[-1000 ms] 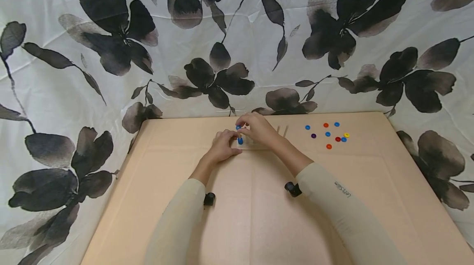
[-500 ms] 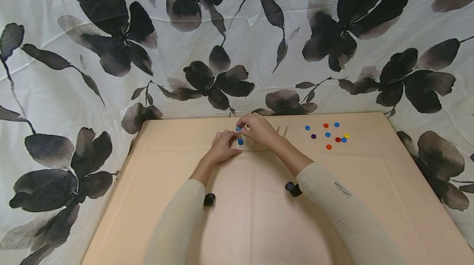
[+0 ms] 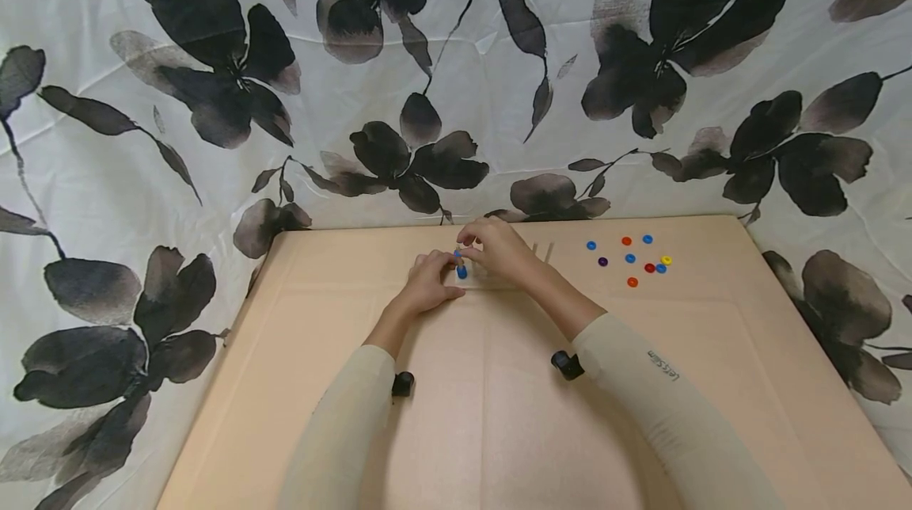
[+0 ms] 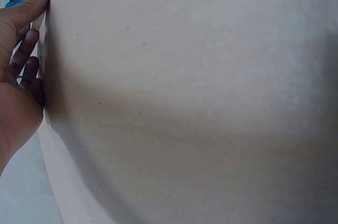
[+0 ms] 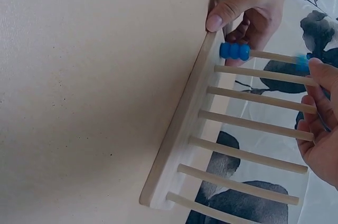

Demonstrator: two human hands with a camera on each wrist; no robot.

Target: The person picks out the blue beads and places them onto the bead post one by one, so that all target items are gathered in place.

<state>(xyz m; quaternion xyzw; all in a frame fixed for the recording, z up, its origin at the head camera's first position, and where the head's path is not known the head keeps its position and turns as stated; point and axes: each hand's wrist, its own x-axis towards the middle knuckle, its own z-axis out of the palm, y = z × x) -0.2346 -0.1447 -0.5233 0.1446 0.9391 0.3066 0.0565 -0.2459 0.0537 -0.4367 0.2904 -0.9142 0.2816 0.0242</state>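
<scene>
A wooden peg rack (image 5: 185,113), a bar with a row of thin pegs, stands near the table's back edge. Several blue beads (image 5: 234,51) are stacked at the base of its end peg in the right wrist view. Another blue bead (image 5: 302,63), blurred, is around the same peg near its top. My right hand (image 3: 502,250) is at that peg's top, its fingertips parted and right beside the blurred bead. My left hand (image 3: 430,282) grips the end of the bar, thumb on one side and fingers behind.
Loose beads lie on the table right of the rack, among them a blue bead (image 3: 590,245), a purple bead (image 3: 602,262), a yellow bead (image 3: 666,260) and an orange bead (image 3: 632,282). A floral cloth (image 3: 513,98) hangs behind the table (image 3: 484,383).
The upper blue bead has gone from between my right fingertips to slightly lower on the peg, whose tip now shows above it. Both hands have stayed nearly still.
</scene>
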